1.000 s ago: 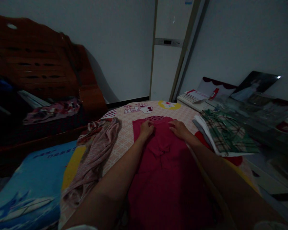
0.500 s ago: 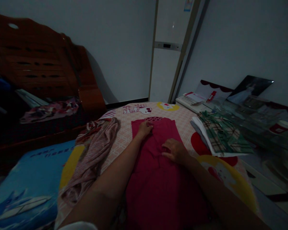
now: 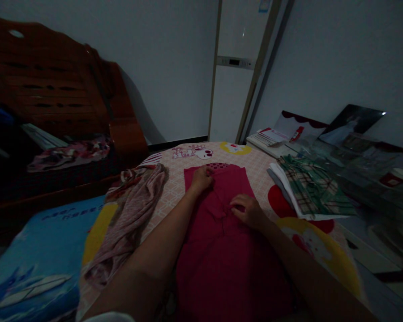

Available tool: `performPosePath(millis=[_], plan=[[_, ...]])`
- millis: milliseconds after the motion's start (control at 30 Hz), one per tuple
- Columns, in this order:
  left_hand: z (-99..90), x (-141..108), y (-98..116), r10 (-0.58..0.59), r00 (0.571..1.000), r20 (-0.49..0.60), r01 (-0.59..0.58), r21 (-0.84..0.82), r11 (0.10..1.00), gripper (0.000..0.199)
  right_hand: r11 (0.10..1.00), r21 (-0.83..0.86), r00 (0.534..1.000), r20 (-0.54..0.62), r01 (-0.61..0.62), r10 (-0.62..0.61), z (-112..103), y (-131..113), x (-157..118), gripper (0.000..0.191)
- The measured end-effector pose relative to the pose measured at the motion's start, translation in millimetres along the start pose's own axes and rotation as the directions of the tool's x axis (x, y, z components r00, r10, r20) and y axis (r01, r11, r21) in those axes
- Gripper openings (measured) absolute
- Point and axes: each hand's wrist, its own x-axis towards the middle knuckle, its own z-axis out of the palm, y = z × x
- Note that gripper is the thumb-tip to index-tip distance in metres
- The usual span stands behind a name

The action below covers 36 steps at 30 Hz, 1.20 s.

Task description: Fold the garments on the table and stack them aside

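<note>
A magenta garment (image 3: 221, 264) lies lengthwise on the patterned tablecloth (image 3: 174, 197), with its near end in shadow. Its exact kind does not show. Near the far end, my left hand (image 3: 202, 178) rests on the cloth with thumb and fingers pinched on it. My right hand (image 3: 249, 211) is lower and to the right, its curled fingers gripping a bit of the same fabric. Small creases run through the cloth between both hands. To the left lies a crumpled pinkish-brown garment (image 3: 137, 214).
Folded clothes with a green plaid piece (image 3: 317, 185) on top are stacked at the table's right edge. Beyond it stands a glass-topped cabinet (image 3: 349, 165) with papers (image 3: 270, 137). A wooden bench (image 3: 53, 85) and a blue printed cover (image 3: 47, 250) are on the left.
My right hand has shifted slightly right, its fingers closing more on the fabric. My left hand has moved slightly up and left. The creases between them have changed shape.
</note>
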Motion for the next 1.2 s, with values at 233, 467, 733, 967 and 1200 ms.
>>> performPosePath(millis=[233, 467, 733, 967, 1200], plan=[[1.7, -2.0, -2.5, 0.124, 0.99, -0.067, -0.104, 0.251, 0.962, 0.039, 0.994, -0.061, 0.995, 0.044, 0.092, -0.089, 2.4, -0.4, -1.1, 0.012], [3.9, -7.5, -4.4, 0.192, 0.977, -0.094, -0.153, 0.321, 0.935, 0.041, 0.985, -0.084, 0.983, 0.118, 0.151, -0.14, 2.2, -3.5, 2.3, 0.016], [13.4, -8.5, 2.9, 0.466, 0.813, 0.35, -0.525, 0.093, 0.846, 0.044, 0.972, -0.141, 0.971, 0.177, 0.187, -0.161, 2.9, -2.9, -0.5, 0.019], [11.0, -10.3, -2.4, 0.286, 0.741, 0.608, -0.592, 0.391, 0.705, 0.058, 0.981, -0.063, 0.977, 0.127, 0.182, -0.173, 0.1, -2.1, -0.9, 0.028], [4.6, -9.3, -1.5, 0.208, 0.779, 0.591, -0.534, 0.452, 0.715, 0.062, 0.986, -0.067, 0.976, 0.164, 0.154, -0.141, 1.8, 9.9, -3.7, 0.03]])
